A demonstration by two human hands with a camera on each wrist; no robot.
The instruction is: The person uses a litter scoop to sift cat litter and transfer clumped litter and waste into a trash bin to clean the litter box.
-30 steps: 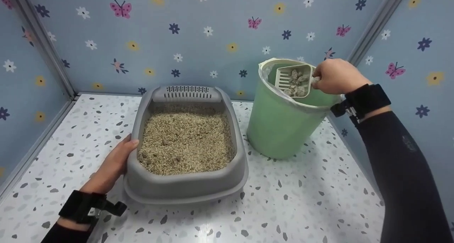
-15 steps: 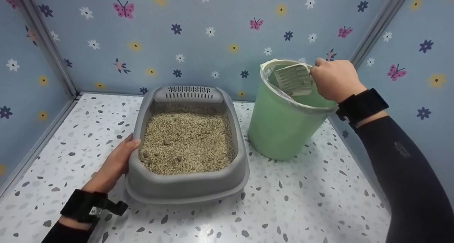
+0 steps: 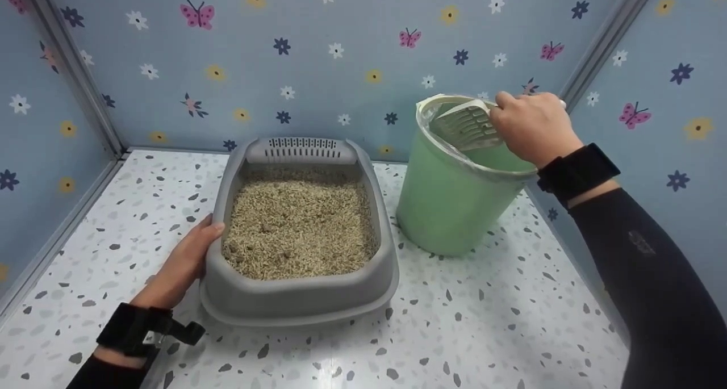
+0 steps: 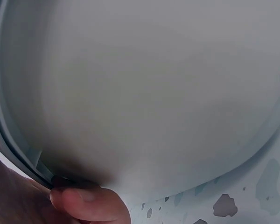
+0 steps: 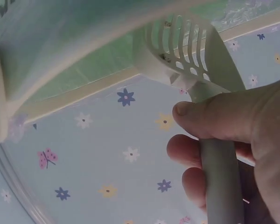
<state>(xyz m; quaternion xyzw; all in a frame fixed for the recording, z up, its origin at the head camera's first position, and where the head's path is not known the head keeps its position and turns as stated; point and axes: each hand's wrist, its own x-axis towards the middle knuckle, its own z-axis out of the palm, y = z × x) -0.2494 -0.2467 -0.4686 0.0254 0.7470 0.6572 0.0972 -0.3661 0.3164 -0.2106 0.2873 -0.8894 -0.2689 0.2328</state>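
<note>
right hand (image 3: pixel 534 128): fingers curled round pale slotted plastic scoop (image 3: pixel 466 126), tipped over green plastic bin (image 3: pixel 454 207)
left hand (image 3: pixel 182 264): fingers grip grey plastic litter tray (image 3: pixel 301 298) rim

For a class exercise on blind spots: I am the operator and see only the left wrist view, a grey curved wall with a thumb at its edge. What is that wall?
Observer: The side of a grey litter box; the left hand grips its rim.
Operator: What does it hold?
Observer: Tan litter, filling the inside.
Operator: And the other hand?
Observer: The right hand holds a pale slotted scoop by its handle, tipped over the mouth of a green bin.
Operator: Where is the bin?
Observer: On the speckled table, right of the box.
</note>
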